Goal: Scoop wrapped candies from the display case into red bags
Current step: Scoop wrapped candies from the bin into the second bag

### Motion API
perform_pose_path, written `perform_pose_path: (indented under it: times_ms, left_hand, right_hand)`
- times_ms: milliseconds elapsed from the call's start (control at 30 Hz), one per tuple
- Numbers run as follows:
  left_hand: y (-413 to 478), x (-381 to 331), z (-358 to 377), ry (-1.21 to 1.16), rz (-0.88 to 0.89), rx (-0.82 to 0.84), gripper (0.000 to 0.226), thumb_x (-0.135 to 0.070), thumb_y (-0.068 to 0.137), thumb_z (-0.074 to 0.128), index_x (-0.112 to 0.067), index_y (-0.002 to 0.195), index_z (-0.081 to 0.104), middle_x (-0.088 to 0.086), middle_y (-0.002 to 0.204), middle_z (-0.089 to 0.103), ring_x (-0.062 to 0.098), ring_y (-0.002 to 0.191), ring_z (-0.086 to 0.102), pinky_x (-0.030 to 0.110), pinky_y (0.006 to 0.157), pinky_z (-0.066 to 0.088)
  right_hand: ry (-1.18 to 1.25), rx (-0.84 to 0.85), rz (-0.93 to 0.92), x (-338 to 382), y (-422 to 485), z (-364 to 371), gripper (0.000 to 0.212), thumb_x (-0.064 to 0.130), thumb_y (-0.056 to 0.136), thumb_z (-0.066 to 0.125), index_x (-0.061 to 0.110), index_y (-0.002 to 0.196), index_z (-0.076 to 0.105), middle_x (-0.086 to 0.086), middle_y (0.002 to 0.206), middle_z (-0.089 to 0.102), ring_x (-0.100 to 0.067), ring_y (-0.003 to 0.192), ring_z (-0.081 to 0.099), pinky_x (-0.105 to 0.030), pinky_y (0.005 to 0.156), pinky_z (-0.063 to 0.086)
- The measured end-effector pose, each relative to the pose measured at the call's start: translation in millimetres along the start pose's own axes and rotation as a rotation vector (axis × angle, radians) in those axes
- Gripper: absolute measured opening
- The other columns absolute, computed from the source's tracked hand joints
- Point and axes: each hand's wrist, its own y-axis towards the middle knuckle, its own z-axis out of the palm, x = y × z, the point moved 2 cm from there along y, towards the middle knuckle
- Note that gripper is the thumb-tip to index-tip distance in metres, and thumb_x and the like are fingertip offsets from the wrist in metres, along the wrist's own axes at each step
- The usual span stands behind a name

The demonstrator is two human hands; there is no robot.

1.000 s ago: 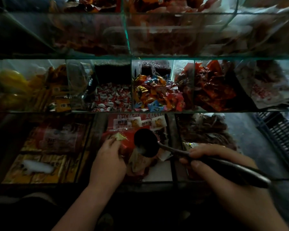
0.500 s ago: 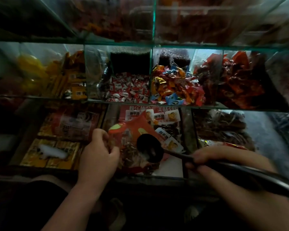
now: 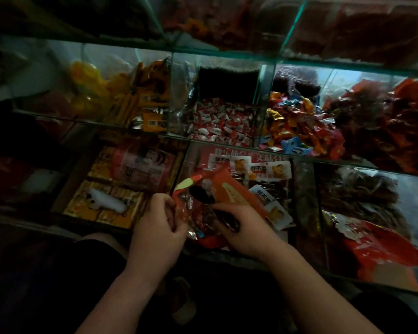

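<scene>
Fingers [image 3: 175, 229] of the left hand [image 3: 158, 227] are curled in and pinch the near edge of the bag [image 3: 232, 191] between thumb and fingertips. I judge this grip is there to keep the mouth pulled open and steady. The right hand [image 3: 249, 232] is wrapped round the handle of the scoop [image 3: 202, 194], fingers closed tight on it. How the thumb lies I cannot tell, since the light is low.

The scoop's dark bowl sits right at the bag's mouth, between the two hands and tipped towards the opening. That is the pose for emptying a load in, not for digging. Whether anything is in the bowl is too dim to say. Some wrapped pieces show through the bag's clear lower part, just by the left fingertips.

The bag itself rests in the lower middle compartment of the glass case [image 3: 227, 53], lying on the labelled packets [image 3: 268, 169] there — a handy ledge, close to the body, so neither hand bears its weight.

The loose candies [image 3: 220, 124], red-and-white ones, lie in the compartment directly above and behind the bag, with a mixed, brighter heap [image 3: 297, 131] in the next one to the right. Both are near but apart from the scoop — a short reach forward for the next load.

Yellow boxes [image 3: 101, 208] fill the compartment left of the bag.
</scene>
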Motion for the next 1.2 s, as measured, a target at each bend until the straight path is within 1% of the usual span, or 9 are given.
perform_pose_path:
  times_ms: [100,300,433,500,600,733,867,1000,1200]
  left_hand:
    - [0.1,5.2,-0.3,-0.040,-0.009,-0.005,0.043,-0.024,0.087,0.074,-0.049,0.098,0.041,-0.021,0.086,0.058,0.006,0.067,0.059,0.024,0.046,0.044]
    - [1.0,10.2,-3.4,-0.048,-0.015,0.012,0.051,-0.021,0.083,0.076,-0.054,0.098,0.041,-0.018,0.084,0.060,0.007,0.065,0.060,0.022,0.043,0.043]
    - [0.6,11.5,-2.2,-0.053,-0.008,0.009,0.052,-0.020,0.081,0.078,-0.053,0.098,0.042,-0.019,0.082,0.060,0.007,0.065,0.060,0.020,0.044,0.043]
    - [0.5,14.1,-1.3,-0.056,-0.021,0.011,0.053,-0.019,0.081,0.078,-0.053,0.099,0.042,-0.019,0.083,0.060,0.008,0.065,0.060,0.025,0.046,0.046]
    - [-0.8,16.9,0.7,-0.068,-0.024,0.011,0.051,-0.016,0.081,0.078,-0.050,0.098,0.043,-0.015,0.083,0.060,0.011,0.065,0.059,0.036,0.050,0.052]
    - [-2.1,15.8,1.1,-0.079,-0.002,0.002,0.047,-0.021,0.081,0.076,-0.051,0.097,0.044,-0.017,0.083,0.061,0.009,0.063,0.061,0.032,0.047,0.051]
    - [-4.1,14.2,2.5,-0.071,-0.005,0.002,0.049,-0.022,0.081,0.079,-0.052,0.099,0.043,-0.020,0.085,0.061,0.007,0.065,0.061,0.035,0.049,0.050]
    - [-4.3,11.7,4.9,-0.062,-0.003,0.011,0.048,-0.022,0.084,0.076,-0.052,0.099,0.042,-0.019,0.086,0.059,0.008,0.067,0.060,0.035,0.048,0.051]
    - [-1.9,7.2,5.3,-0.089,-0.044,-0.007,0.043,-0.023,0.083,0.074,-0.050,0.097,0.044,-0.018,0.084,0.057,0.006,0.066,0.058,0.034,0.049,0.049]
  right_hand:
    - [0.094,-0.021,0.049,-6.9,2.6,6.4,0.028,0.030,0.096,0.068,0.041,0.122,0.068,0.045,0.098,0.061,0.023,0.100,0.057,-0.001,0.088,0.046]
    - [0.023,-0.057,-0.049,-1.7,1.9,15.1,0.032,0.026,0.097,0.066,0.039,0.126,0.065,0.020,0.125,0.067,0.004,0.115,0.060,-0.017,0.097,0.050]
    - [0.094,0.000,0.006,-1.4,6.4,8.1,0.025,0.026,0.097,0.068,0.036,0.120,0.071,0.030,0.110,0.068,0.021,0.099,0.057,-0.001,0.085,0.043]
    - [0.133,0.037,0.076,-3.5,3.8,1.2,0.024,0.030,0.096,0.069,0.037,0.119,0.072,0.032,0.110,0.067,0.014,0.105,0.060,-0.009,0.090,0.048]
    - [0.154,0.042,0.143,-5.9,-1.6,-3.1,0.027,0.029,0.096,0.070,0.033,0.122,0.073,0.017,0.123,0.069,-0.004,0.112,0.064,-0.025,0.097,0.053]
    - [0.289,-0.015,0.234,-8.9,-4.6,-1.7,0.015,0.021,0.093,0.071,0.031,0.099,0.081,0.017,0.094,0.077,0.005,0.081,0.069,-0.016,0.072,0.054]
    - [0.313,-0.019,0.239,-9.7,-8.8,8.2,0.018,0.016,0.089,0.071,0.031,0.086,0.081,0.015,0.088,0.078,0.002,0.080,0.071,-0.015,0.070,0.055]
    - [0.583,-0.179,0.418,-12.1,-7.3,6.3,0.023,0.013,0.086,0.074,0.032,0.075,0.081,0.010,0.079,0.078,-0.002,0.072,0.074,-0.018,0.062,0.054]
    - [1.122,-0.448,0.582,-18.4,-25.8,-6.5,0.007,0.006,0.088,0.074,0.008,0.086,0.080,-0.014,0.091,0.080,-0.035,0.083,0.079,-0.040,0.068,0.064]
